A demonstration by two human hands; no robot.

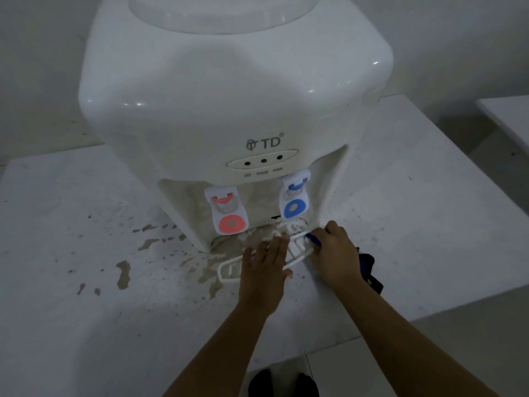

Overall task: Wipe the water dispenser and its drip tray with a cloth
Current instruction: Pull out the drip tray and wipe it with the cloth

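A white tabletop water dispenser (229,110) stands on a white table (71,282), with a red tap (229,210) and a blue tap (296,197). Its white drip tray (229,269) sits pulled partly out of the base, slanting to the right. My left hand (264,270) lies flat on the tray with straight fingers. My right hand (335,250) grips a dark blue cloth (367,267) at the tray's right end; a blue corner of cloth shows at my fingertips and the rest hangs behind my wrist.
Brown dried stains (123,273) spread over the table left of and in front of the dispenser. The table's front edge (315,348) runs just below my forearms, with floor and dark shoes (283,382) beneath. A second white surface (506,110) stands at far right.
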